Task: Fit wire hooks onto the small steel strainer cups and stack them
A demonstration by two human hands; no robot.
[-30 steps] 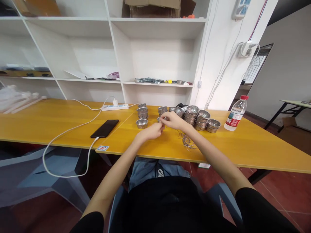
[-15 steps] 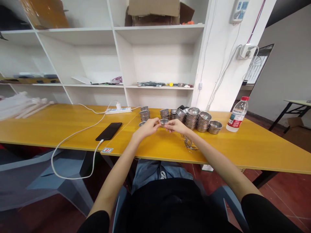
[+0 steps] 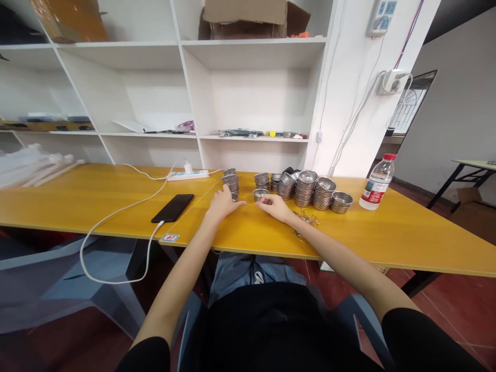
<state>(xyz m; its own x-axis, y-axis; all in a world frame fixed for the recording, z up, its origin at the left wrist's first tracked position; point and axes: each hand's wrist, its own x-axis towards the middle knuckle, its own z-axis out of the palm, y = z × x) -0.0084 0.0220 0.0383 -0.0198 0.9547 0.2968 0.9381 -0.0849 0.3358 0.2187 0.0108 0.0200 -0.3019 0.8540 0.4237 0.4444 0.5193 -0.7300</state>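
A small perforated steel cup [image 3: 260, 194] stands alone on the yellow table [image 3: 387, 237], just beyond both hands. My left hand [image 3: 223, 202] rests on the table in front of a short stack of steel cups [image 3: 231, 182], fingers stretched out, holding nothing. My right hand [image 3: 272, 206] lies just right of the lone cup with fingers curled in a pinch; what it holds, if anything, is too small to make out. A tangle of thin wire pieces [image 3: 307, 221] lies by my right forearm.
Taller stacks of steel cups [image 3: 314, 189] stand at the back right. A water bottle [image 3: 375, 182] is further right. A black phone [image 3: 173, 207] with a white cable [image 3: 116, 212] and a power strip [image 3: 188, 175] lie to the left. White shelves [image 3: 251, 82] rise behind the table.
Both hands held a steel cup together in the air; now the cup stands on the table, and the hands have lowered and parted, the left one opening flat.
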